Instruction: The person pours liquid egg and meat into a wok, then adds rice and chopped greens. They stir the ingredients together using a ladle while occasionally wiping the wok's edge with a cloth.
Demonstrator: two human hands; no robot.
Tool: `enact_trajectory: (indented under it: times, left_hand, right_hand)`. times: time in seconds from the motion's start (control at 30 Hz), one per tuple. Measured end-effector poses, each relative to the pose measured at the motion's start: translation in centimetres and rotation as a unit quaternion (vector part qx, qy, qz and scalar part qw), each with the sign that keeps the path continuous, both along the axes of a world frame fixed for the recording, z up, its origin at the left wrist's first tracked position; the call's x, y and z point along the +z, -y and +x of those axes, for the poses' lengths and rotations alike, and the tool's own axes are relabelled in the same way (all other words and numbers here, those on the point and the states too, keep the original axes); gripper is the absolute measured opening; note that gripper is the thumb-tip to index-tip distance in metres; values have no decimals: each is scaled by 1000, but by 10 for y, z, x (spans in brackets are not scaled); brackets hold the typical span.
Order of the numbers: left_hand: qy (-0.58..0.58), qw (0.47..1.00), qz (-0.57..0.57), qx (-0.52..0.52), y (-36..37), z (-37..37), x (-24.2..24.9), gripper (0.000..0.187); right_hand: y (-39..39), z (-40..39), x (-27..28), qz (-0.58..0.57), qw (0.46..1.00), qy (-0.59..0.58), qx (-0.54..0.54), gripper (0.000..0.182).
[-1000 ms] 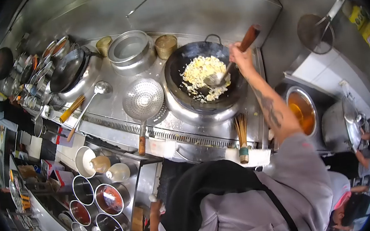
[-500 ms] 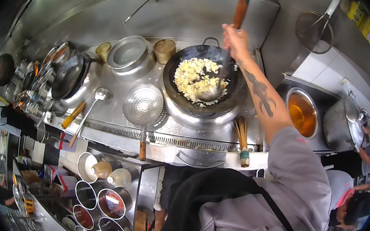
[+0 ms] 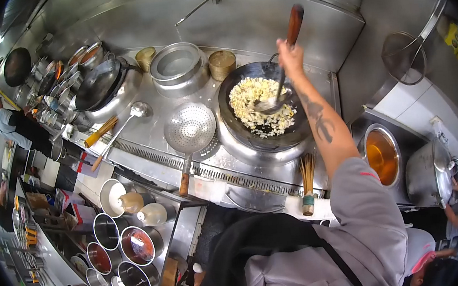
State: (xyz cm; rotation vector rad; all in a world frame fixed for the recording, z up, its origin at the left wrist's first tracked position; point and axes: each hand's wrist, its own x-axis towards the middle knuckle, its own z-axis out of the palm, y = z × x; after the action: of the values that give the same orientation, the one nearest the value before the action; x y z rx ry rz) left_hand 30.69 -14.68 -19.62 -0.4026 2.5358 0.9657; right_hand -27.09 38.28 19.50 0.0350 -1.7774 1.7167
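Note:
My right hand is closed around a long ladle below its wooden grip end. The ladle's bowl sits in a black wok, among loose fried rice with pale yellow egg-like bits. The wok rests on a round metal burner ring. Low in the picture, at the left of the black apron, a small part of my left hand or forearm shows beside a white thing. Its fingers cannot be made out.
Left of the wok lie a perforated strainer and a second ladle. A bamboo brush is at the stove's front edge. A bowl of amber liquid stands right; sauce pots stand lower left. Other people are nearby.
The ladle's bowl has moved through the rice, and the rice is spread differently. My right hand stays closed on the ladle. The whole view has shifted slightly.

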Motion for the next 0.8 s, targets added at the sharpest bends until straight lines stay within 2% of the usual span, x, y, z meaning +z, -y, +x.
enact_trajectory:
  times: [0.03,0.1,0.17,0.2,0.3,0.37,0.43,0.47,0.5,0.53,0.57,0.6,0.63,0.67,0.7,0.73,0.8]
  left_hand:
    - [-3,1000,-5,-11,3,4,-1,24]
    - [-15,999,-10,-31,4,9,-11,24]
    - [-28,998,-16,-50,3,13,-20,24]
    - [-31,997,-20,-62,6,21,-24,24]
    - [-41,994,-27,-94,3,39,-32,24]
    - [-51,991,-32,-116,10,56,-52,24]
    - [-55,990,-35,-123,8,60,-76,24]
    - [-1,984,-70,-163,8,56,-79,25]
    - [47,973,-104,-201,6,45,-83,26]
    - [43,974,-104,-199,14,77,-63,26]
    - [86,996,-18,-11,15,74,-66,24]
    - [121,974,68,178,1,50,-69,23]
    - [121,974,69,178,0,47,-67,23]
    - [140,979,53,137,2,46,-69,24]
    - [160,982,35,98,4,50,-70,26]
    - [162,981,34,99,6,55,-70,26]
    - [98,979,-79,-160,9,55,-71,29]
  right_hand:
    - [-10,0,10,62,996,-26,-59,23]
    - [-16,12,17,49,997,-29,-55,23]
    - [-12,14,-5,-71,995,-71,-1,26]
    - [-10,2,-23,-62,998,20,8,27]
    - [-9,5,27,-35,999,25,11,24]
    - [-13,3,24,-26,1000,-3,-2,21]
    - [-8,9,4,-154,983,-96,-25,20]
    - [2,12,-10,-58,997,-45,-12,21]
    - [-4,7,-5,-96,995,31,12,23]
    - [-3,1,10,-37,999,24,15,23]
    - [-4,1,15,19,999,24,12,23]
    - [-2,6,18,19,999,24,10,23]
    - [3,14,20,-35,999,-22,19,24]
    - [11,21,18,-90,993,-69,29,25]
    - [23,26,4,-116,992,-58,8,27]
    - [28,25,-5,-77,996,-11,32,27]
    - [25,13,-6,2,998,56,37,26]
